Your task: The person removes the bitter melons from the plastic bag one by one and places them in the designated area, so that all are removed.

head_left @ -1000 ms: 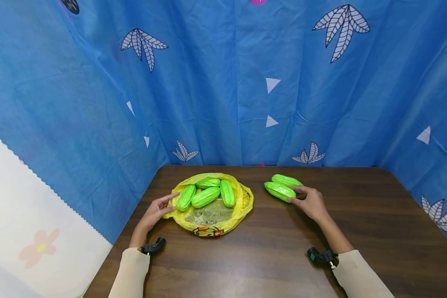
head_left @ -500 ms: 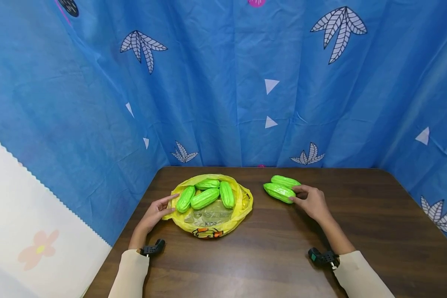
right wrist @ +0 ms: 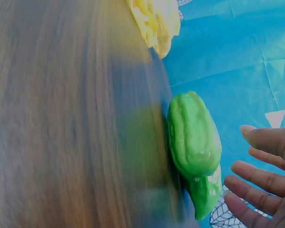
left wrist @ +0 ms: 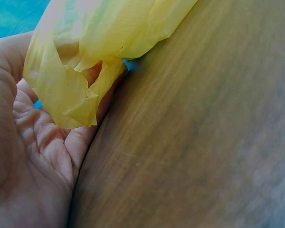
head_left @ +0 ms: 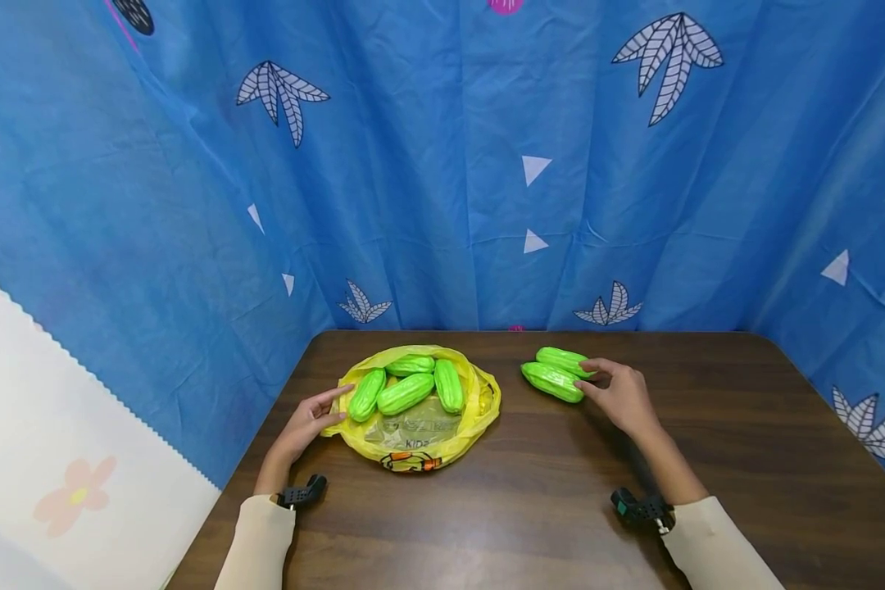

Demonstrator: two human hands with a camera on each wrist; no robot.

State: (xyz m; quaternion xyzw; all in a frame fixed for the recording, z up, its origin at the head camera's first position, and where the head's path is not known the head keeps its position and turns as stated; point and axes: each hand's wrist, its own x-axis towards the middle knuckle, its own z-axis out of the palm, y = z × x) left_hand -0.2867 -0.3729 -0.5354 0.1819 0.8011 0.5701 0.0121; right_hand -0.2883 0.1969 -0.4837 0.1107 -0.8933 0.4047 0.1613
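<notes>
A yellow plastic bag (head_left: 479, 426) lies with its mouth spread wide at the table's left, and several bright green ridged gourds (head_left: 406, 394) rest in it. My left hand (head_left: 306, 422) holds the bag's left rim; in the left wrist view, yellow film (left wrist: 66, 95) runs between thumb and fingers. Two more gourds lie side by side on the right, a front one (head_left: 551, 382) and a back one (head_left: 560, 359). Beside their right ends is my right hand (head_left: 621, 397). Its fingers (right wrist: 259, 178) are spread and stand apart from the gourds in the right wrist view.
The dark wooden table (head_left: 487, 524) stretches in front of and to the right of the bag. A blue patterned curtain (head_left: 428, 164) hangs behind its back edge, and a white cloth (head_left: 59, 459) hangs at the left.
My right thumb and fingers have come away from the front gourd, drawing slightly right. Both loose gourds lie nearly where they were. The left hand and the bag have not moved.
</notes>
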